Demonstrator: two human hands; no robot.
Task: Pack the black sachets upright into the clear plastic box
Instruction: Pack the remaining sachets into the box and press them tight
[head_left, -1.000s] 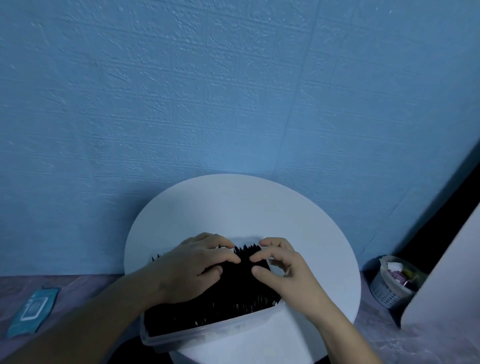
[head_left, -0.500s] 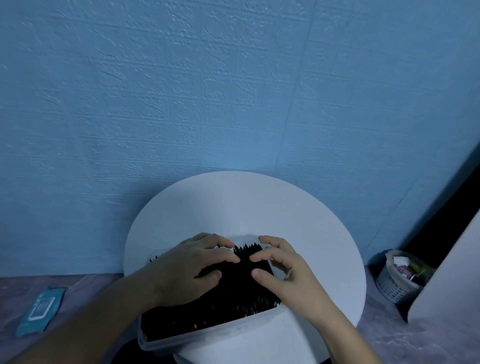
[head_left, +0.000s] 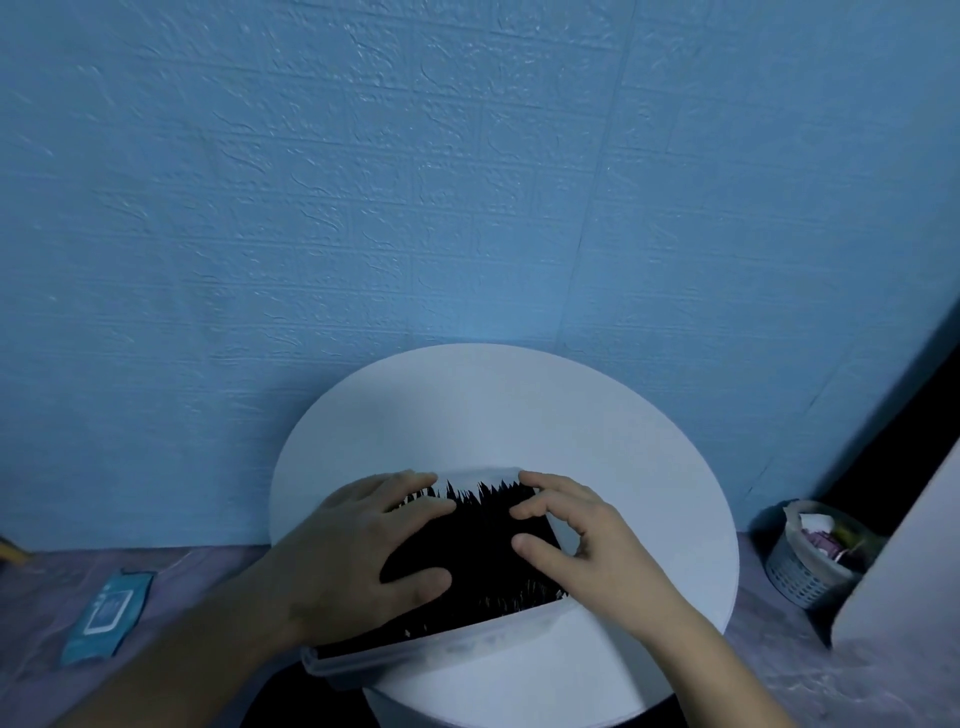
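- Head view: the clear plastic box sits on the near part of the round white table, and the black sachets stand in it on edge, their jagged tops showing along the far wall.
- The left hand lies spread over the left of the pack, fingers fairly straight and thumb pressing on the tops, clamped on nothing.
- The right hand is curled at the right end, forefinger and thumb tips on the sachet tops with a gap between them; I cannot tell whether it pinches any sachet or only nudges them.
- Progress, as a judgement: the packing looks nearly done. The box seems almost full, no loose sachets show on the table, and what is left seems to be squaring the rows. A pale sliver of room shows at the right end, by the right hand.
- Edges: the box's near-left corner appears to overhang the table rim, so hard downward pressing there could tip it.
- Room: the far half of the table gives space to slide the box inward; a basket and a blue packet lie on the floor, well apart.
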